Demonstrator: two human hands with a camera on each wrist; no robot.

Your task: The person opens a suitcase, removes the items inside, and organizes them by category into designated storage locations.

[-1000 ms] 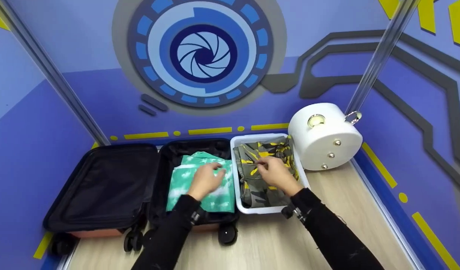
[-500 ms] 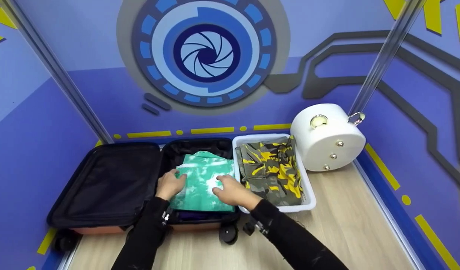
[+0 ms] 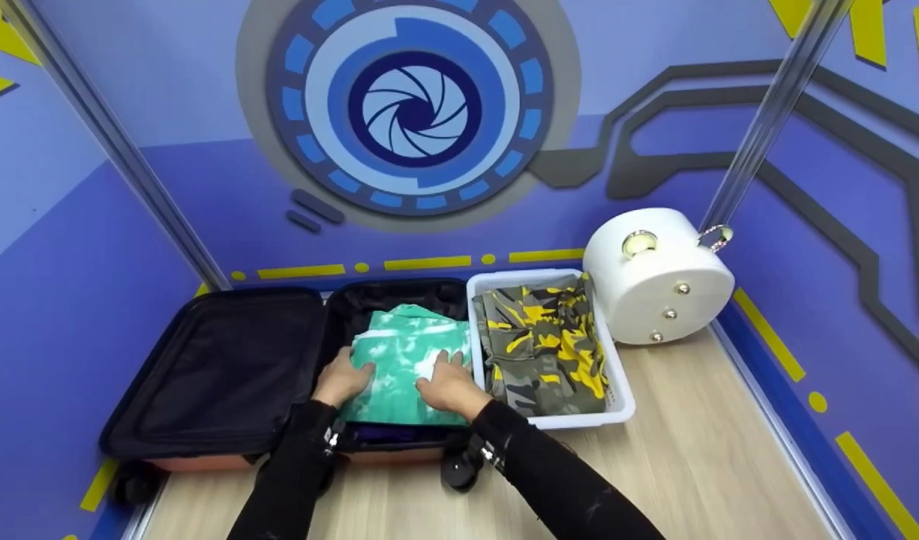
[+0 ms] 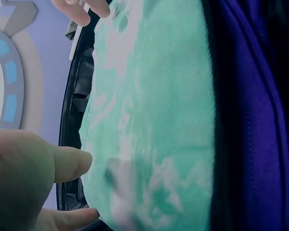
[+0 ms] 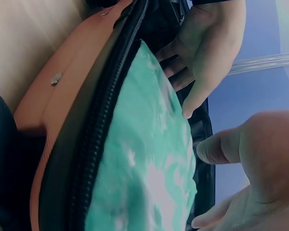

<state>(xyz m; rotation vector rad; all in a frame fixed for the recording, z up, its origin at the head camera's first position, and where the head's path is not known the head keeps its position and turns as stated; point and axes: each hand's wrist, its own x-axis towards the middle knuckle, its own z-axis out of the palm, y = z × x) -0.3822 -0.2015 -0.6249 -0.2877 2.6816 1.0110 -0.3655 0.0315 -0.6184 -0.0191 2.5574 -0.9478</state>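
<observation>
Left hand [image 3: 343, 376] and right hand [image 3: 453, 387], fingers relaxed, flank folded green tie-dye fabric [image 3: 394, 375] in a suitcase [image 3: 223, 367] — probably light, limp, best held by both side edges.

The wood-grain worktop [image 3: 684, 435] carries an open suitcase [image 3: 211, 375], a white basket [image 3: 579, 421] at its three o'clock and a white bag [image 3: 658, 292] at the basket's two o'clock.

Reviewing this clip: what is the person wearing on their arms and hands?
The left sleeve and right sleeve are long, black and plain, reaching the wrists; the right one shows faint pale specks. Each wrist carries a small dark device with a silvery part. The left hand and right hand are bare, without gloves.
</observation>
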